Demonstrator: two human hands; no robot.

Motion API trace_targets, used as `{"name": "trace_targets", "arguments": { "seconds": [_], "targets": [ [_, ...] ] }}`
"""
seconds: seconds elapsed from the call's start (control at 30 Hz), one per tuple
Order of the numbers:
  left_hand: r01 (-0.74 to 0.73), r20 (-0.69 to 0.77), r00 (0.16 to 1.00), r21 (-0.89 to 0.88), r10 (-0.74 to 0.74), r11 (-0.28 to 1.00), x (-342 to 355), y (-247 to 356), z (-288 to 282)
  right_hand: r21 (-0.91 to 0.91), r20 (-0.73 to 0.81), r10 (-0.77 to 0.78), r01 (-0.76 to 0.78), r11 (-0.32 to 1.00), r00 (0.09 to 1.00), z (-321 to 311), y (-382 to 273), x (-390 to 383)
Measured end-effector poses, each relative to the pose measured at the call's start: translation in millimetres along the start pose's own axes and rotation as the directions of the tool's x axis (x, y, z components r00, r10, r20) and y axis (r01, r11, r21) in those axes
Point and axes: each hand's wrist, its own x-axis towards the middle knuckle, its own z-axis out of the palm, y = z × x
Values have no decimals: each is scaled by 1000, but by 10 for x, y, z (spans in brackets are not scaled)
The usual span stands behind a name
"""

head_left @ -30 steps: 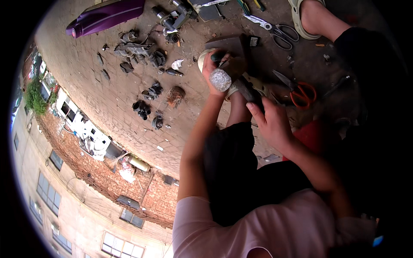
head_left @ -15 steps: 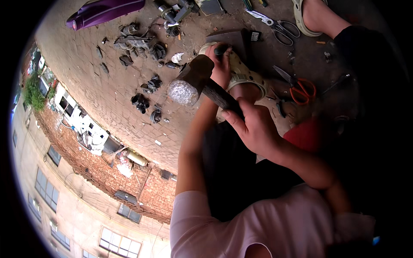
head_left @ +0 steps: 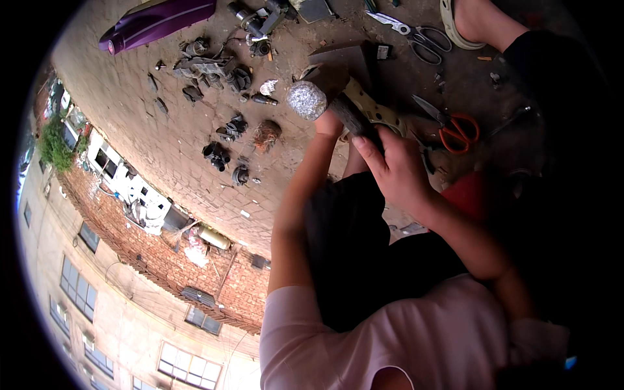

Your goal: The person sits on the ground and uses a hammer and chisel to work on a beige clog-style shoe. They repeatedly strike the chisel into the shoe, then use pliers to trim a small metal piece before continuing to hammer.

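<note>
My right hand (head_left: 400,169) is closed round the dark wooden handle of a sledgehammer (head_left: 351,117). Its blocky metal head, with a bright, battered striking face, hangs over my left hand (head_left: 329,123). Only the wrist and back of that hand show; its fingers and anything in them are hidden behind the hammer head. Beneath lies a cream clog (head_left: 370,107) on a foot, next to a dark metal block (head_left: 348,58).
Motor parts (head_left: 208,68) and a copper-coloured winding (head_left: 266,135) lie on the paving at left. Red-handled scissors (head_left: 458,133) and black-handled shears (head_left: 426,42) are on the right. A purple casing (head_left: 156,26) lies at far left.
The hammer has swung up and right in the picture, over my left hand, uncovering the winding. Half a second ago my left hand was closed on a short dark rod-like thing, now hidden.
</note>
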Motion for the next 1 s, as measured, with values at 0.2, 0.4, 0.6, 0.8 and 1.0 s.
{"name": "trace_targets", "arguments": {
  "seconds": [0.2,0.4,0.6,0.8,1.0],
  "targets": [
    [-7,-287,951,-380,-111,925,223,371,47,-66,-7,193,-193,979,981,-72,109,113],
    [-118,-131,983,68,127,991,635,624,-248,-416,-278,125,-237,878,952,-298,944,214],
    [-342,327,933,665,153,664,633,587,-132,-493,-292,174,-304,815,941,-343,1241,207],
    [-295,347,938,790,4,537,733,621,-14,-514,-299,203,-337,789,932,-310,1393,177],
    [-257,335,939,835,-79,486,782,574,109,-488,-328,180,-329,808,927,-302,1457,141]
  ]
}}
